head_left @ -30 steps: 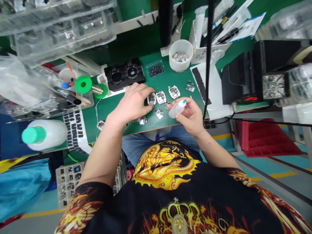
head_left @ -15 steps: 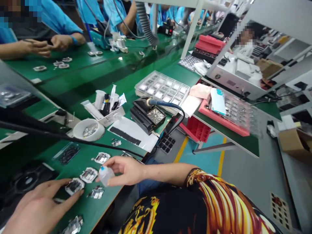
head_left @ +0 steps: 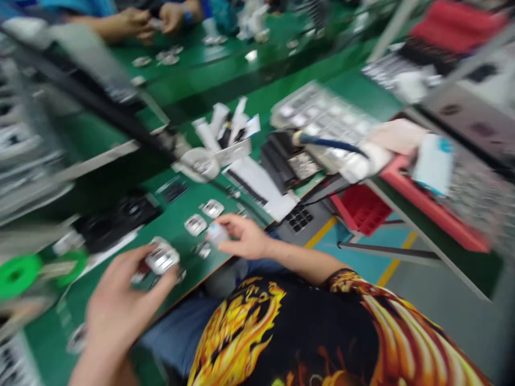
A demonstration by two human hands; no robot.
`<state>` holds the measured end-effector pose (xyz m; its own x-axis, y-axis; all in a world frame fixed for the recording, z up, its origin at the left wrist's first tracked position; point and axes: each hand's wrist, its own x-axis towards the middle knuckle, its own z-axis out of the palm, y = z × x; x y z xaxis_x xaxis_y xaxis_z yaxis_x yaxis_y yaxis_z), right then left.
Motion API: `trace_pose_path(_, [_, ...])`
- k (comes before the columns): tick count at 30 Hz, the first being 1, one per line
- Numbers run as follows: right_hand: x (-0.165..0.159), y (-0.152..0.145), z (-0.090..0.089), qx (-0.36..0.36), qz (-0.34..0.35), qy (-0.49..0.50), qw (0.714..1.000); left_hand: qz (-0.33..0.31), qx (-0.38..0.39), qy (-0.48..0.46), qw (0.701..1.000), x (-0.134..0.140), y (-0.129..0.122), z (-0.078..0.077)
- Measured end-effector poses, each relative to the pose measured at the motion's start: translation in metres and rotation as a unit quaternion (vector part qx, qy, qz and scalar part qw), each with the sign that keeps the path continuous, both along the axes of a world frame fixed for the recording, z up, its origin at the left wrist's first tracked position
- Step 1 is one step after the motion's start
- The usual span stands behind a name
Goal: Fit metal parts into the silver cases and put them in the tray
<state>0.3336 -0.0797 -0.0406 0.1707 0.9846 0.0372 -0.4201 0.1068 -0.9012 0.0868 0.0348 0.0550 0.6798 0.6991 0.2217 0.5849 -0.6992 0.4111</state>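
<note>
My left hand [head_left: 120, 300] grips a small silver electronic assembly [head_left: 164, 258] between thumb and fingers, raised over the green bench [head_left: 151, 228]. Two similar assemblies, one at the front [head_left: 195, 224] and one behind it [head_left: 212, 208], lie flat between my hands. A small translucent squeeze bottle [head_left: 218, 235] with a bluish tip is held in my right hand [head_left: 246, 238] near the bench edge. Just below that bottle lies another metal part [head_left: 203, 249], too blurred to make out. More loose parts sit partly hidden under my left hand.
Behind stand a white cup [head_left: 200, 163] of small parts and a white box [head_left: 234, 151] with syringes. A black soldering-iron holder [head_left: 281, 158] borders clear trays [head_left: 322, 115]. Green reels [head_left: 18, 276] lie left. Across the bench, another person's hands [head_left: 139, 22] work.
The view has swung left and blurred. My left hand has lifted the assembly off the bench and turned it. My right hand keeps hold of the bottle.
</note>
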Motion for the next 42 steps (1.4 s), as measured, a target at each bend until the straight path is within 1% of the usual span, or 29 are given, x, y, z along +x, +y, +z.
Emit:
trace_pose_path(1, [0.001,-0.003,0.003,0.008,-0.010,-0.037,0.999,0.024,-0.008,-0.007,1.000,0.004,-0.015,0.004])
trace_pose_path(2, [0.003,-0.004,0.006,0.027,-0.018,-0.071,0.997,0.024,-0.004,-0.019,1.000,0.008,-0.026,0.004])
trace_pose_path(4, [0.007,-0.003,0.010,0.077,-0.036,-0.130,0.988,0.013,-0.014,0.001,1.000,0.012,-0.040,-0.005])
trace_pose_path(6, [0.011,-0.002,0.015,0.097,-0.036,-0.221,0.970,0.011,-0.028,0.040,0.999,0.009,-0.046,-0.018])
trace_pose_path(8, [0.014,-0.005,0.023,0.113,-0.036,-0.301,0.946,0.010,-0.030,0.078,0.996,0.002,-0.050,-0.026])
trace_pose_path(10, [0.016,-0.010,0.032,0.130,-0.036,-0.364,0.922,0.006,-0.031,0.104,0.994,-0.002,-0.053,-0.028])
trace_pose_path(12, [0.015,-0.015,0.037,0.142,-0.037,-0.424,0.894,0.003,-0.036,0.115,0.993,-0.003,-0.054,-0.026])
trace_pose_path(14, [0.015,-0.019,0.037,0.152,-0.035,-0.472,0.868,0.003,-0.042,0.115,0.992,-0.002,-0.053,-0.025])
trace_pose_path(18, [0.014,-0.020,0.028,0.165,-0.016,-0.537,0.827,0.005,-0.046,0.114,0.992,0.000,-0.050,-0.025])
trace_pose_path(22, [0.015,-0.021,0.022,0.164,0.009,-0.583,0.796,0.005,-0.047,0.120,0.992,0.001,-0.050,-0.025])
trace_pose_path(28, [0.017,-0.021,0.022,0.171,0.019,-0.611,0.773,0.006,-0.041,0.120,0.992,-0.001,-0.051,-0.025])
trace_pose_path(42, [0.016,-0.019,0.020,0.165,0.026,-0.621,0.766,0.001,-0.028,0.161,0.987,0.004,-0.051,-0.020])
